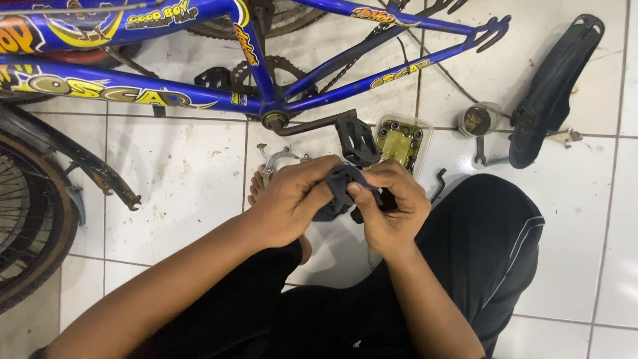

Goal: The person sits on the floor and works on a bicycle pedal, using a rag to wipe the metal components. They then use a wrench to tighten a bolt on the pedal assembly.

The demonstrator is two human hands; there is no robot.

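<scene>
- left hand (292, 199) and right hand (392, 206) both pinch a small dark crumpled cloth (340, 189) between them, fingers closed on it, held above the white tiled floor (179, 179); what the cloth wraps is hidden
- blue bicycle frame (266, 73) lies just beyond the hands; its black pedal (355, 141) and crank nearly touch the knuckles
- clear plastic tray of small parts (402, 143) beside the pedal; round tin (478, 119) and black mudguard (555, 86) further right
- spoked wheel (26, 213) at left edge

Yellow-and-orange decals (100, 90) along the blue bike frame (266, 73); clear rectangular plastic tub (401, 141) on the tiled floor (179, 179) beneath.
</scene>
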